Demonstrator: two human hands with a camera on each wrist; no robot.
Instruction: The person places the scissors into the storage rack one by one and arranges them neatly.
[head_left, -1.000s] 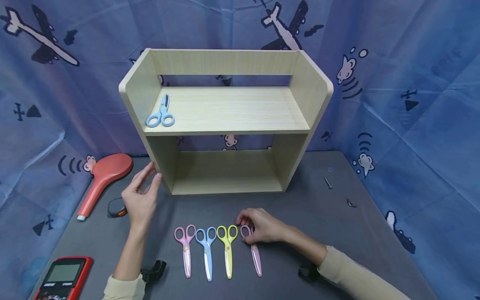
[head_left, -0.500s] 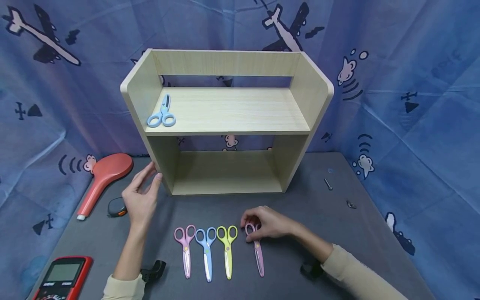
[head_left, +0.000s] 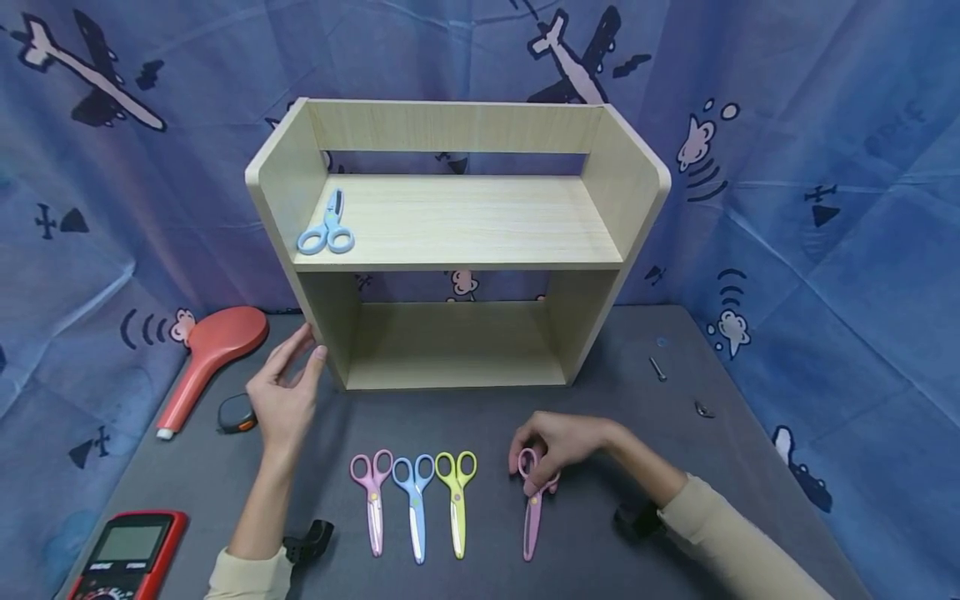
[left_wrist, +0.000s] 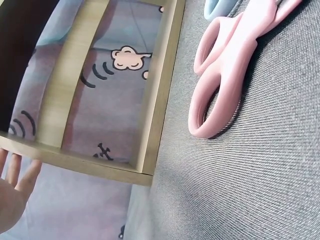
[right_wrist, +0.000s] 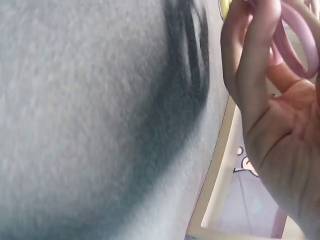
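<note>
My right hand [head_left: 558,443] pinches pinkish-purple scissors [head_left: 532,533] by the handle loops, blades toward me. In the right wrist view, one pink loop [right_wrist: 295,47] shows among the curled fingers. My left hand [head_left: 283,408] touches the lower left side of a pale wooden two-tier shelf [head_left: 480,221] with its fingertips. In the left wrist view, the fingers of that hand [left_wrist: 11,197] rest on the wooden edge. Pink scissors [head_left: 374,504], blue scissors [head_left: 416,508] and yellow scissors [head_left: 457,508] lie in a row between my hands.
Light-blue scissors [head_left: 330,229] lie on the upper tier's left end. Left on the grey table are a red paddle-shaped object [head_left: 213,350], a small black-and-orange item [head_left: 237,414] and a red multimeter [head_left: 127,554]. Small metal pieces, including a screw [head_left: 657,369], lie right. Patterned curtains surround the table.
My right hand has moved right with the pinkish-purple scissors, away from the yellow ones, and their blades have swung to point more straight toward me. My left hand stays at the shelf.
</note>
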